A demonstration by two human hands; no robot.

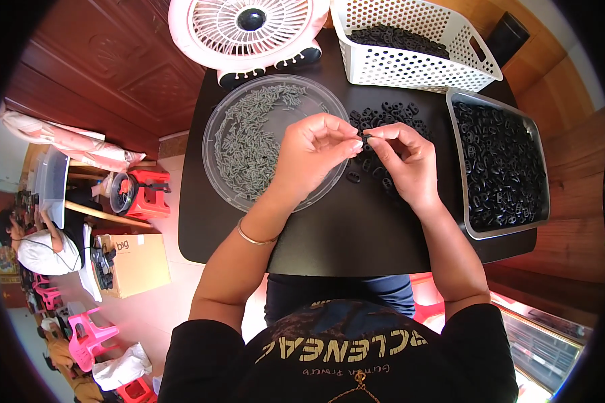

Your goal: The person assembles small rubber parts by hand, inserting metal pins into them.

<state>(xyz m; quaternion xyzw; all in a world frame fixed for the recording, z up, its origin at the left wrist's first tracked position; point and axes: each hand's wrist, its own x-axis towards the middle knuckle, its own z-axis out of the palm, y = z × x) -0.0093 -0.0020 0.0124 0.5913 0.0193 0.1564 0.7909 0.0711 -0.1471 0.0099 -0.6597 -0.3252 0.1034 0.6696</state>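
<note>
My left hand (308,153) and my right hand (411,161) meet fingertip to fingertip above the middle of the table. Between them is a small black plastic piece (366,139), mostly covered by the fingers; the right thumb and finger pinch it. The left thumb and forefinger are pressed together against its left side, and what they hold is too small to make out. Beneath my left hand lies a round clear tray (208,144) of small grey-green springs (245,148). Past and under my fingertips spreads a loose pile of black oval pieces with holes (393,115).
To the right, a metal tray (468,201) holds many black pieces. A white perforated basket (410,72) with more stands at the back, beside a pink fan (249,27). On the floor at left are a cardboard box (140,265) and pink stools (87,339); another person (47,252) sits there.
</note>
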